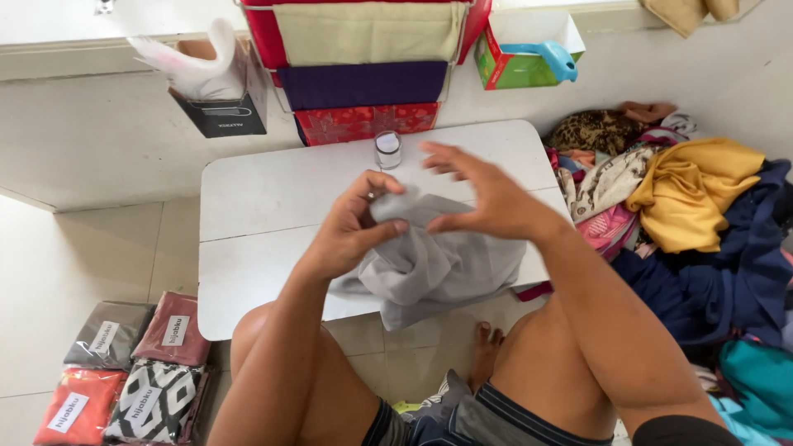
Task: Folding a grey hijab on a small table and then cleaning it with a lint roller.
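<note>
A crumpled light grey cloth [438,268] lies on the small white folding table [264,198] and hangs over its near edge. My left hand [355,227] pinches a fold of the cloth at its top. Just to the right, my right hand [479,194] hovers over the cloth with fingers spread, the thumb touching the fabric; it is slightly blurred. A small clear glass [387,149] stands upright at the table's far edge, just beyond both hands.
Folded fabrics [363,83] in red, beige and purple are stacked behind the table. A dark box with a white plastic bag [211,83] sits at left, a green box [520,62] at right. Loose clothes [694,198] pile at right. Packaged scarves [136,372] lie on the floor at left.
</note>
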